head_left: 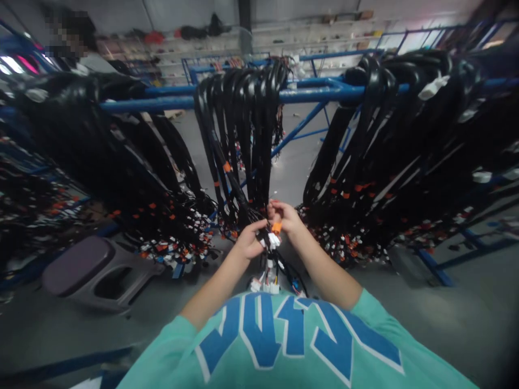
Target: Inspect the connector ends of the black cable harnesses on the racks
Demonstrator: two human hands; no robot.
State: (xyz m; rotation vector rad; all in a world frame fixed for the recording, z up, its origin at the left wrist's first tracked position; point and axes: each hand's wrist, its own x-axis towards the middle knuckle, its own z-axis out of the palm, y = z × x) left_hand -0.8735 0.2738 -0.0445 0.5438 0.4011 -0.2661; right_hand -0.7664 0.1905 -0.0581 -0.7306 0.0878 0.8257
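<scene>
Black wire harnesses [243, 108] hang over a blue rail in front of me, their thin wires and connectors gathered at the lower end. My left hand [252, 240] is closed around some of these wires, thumb toward the bundle. Just to its right, my right hand [285, 218] pinches the wires near an orange connector [276, 227]. White connectors [273, 240] sit between the two hands. Below them, more white connectors [271, 287] dangle close to my shirt. The fingertips are partly hidden by wires.
The blue rail [312, 96] crosses the view. Thick harness bundles hang at the left [81, 124] and right [409, 135]. A grey-purple plastic stool [81, 265] stands at lower left. Behind the left bundle is a person [95, 62]. Shelves [162, 51] line the back.
</scene>
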